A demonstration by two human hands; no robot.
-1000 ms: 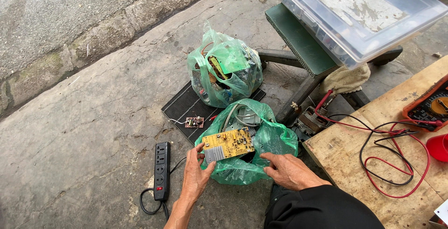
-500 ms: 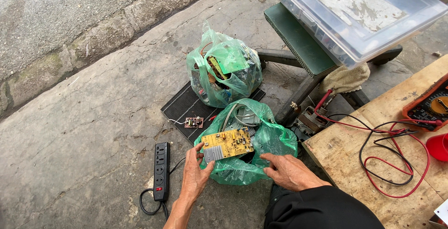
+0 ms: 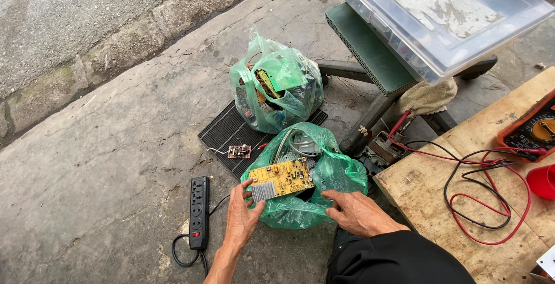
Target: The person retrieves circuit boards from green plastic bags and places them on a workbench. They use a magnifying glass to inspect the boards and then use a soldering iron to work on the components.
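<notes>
The left hand (image 3: 241, 219) pinched a yellow circuit board (image 3: 281, 178) in its grip over the green bag (image 3: 324, 194), where the right hand (image 3: 359, 213) rested, fingers spread.

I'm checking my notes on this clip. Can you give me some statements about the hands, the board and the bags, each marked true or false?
1. The left hand holds a yellow circuit board. True.
2. The right hand holds the power strip. False: it rests on the near green bag; the strip lies untouched.
3. A second green bag sits behind. True.
4. The multimeter lies on the ground. False: it is on the wooden table.
</notes>
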